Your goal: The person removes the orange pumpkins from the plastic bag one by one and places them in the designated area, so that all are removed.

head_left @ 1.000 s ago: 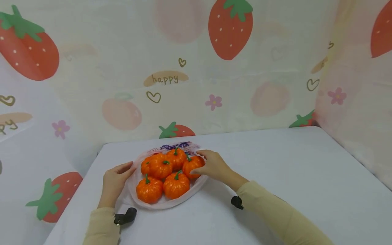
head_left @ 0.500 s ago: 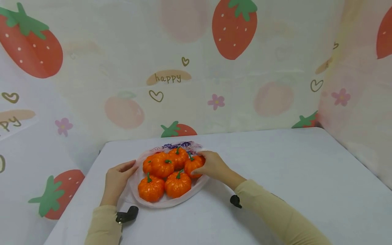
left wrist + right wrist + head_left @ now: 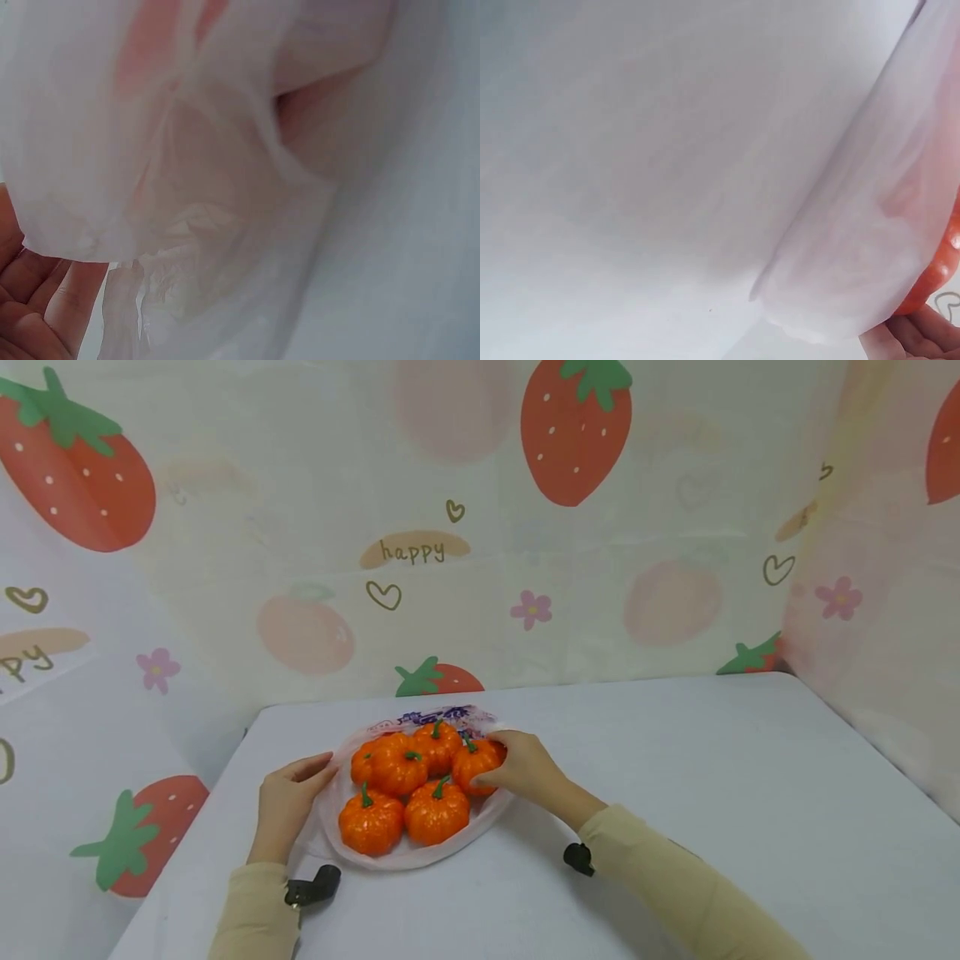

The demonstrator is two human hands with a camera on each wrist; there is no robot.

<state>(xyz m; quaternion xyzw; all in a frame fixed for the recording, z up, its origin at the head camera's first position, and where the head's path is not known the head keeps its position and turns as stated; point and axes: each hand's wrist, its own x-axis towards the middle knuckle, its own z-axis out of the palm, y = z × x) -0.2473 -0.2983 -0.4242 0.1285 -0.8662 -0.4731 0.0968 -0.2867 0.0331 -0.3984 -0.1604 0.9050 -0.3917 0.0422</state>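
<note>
Several small orange pumpkins [image 3: 371, 823] with green stems sit inside a thin whitish plastic bag [image 3: 397, 862], whose mouth is spread into a ring around them. My right hand [image 3: 531, 770] grips the rightmost pumpkin [image 3: 472, 766], thumb in front and fingers behind. In the right wrist view, fingertips [image 3: 915, 334] show below that pumpkin, partly covered by the bag's side. At the bag's left rim, my left hand [image 3: 288, 802] touches the plastic with fingers extended. The left wrist view shows the bag's wall [image 3: 187, 187] close up, overlapping the left fingers [image 3: 75, 300].
The bag lies on a white-covered table [image 3: 660, 760], toward its left side. Purple printing [image 3: 442, 717] marks the bag's far edge. A curtain [image 3: 570, 552] with strawberries and hearts rises behind and beside the table. Black wrist cameras [image 3: 315, 887] are strapped at both sleeves.
The whole head view has shifted slightly. Both hands keep their places at the bag, and the pumpkins stay in the same arrangement.
</note>
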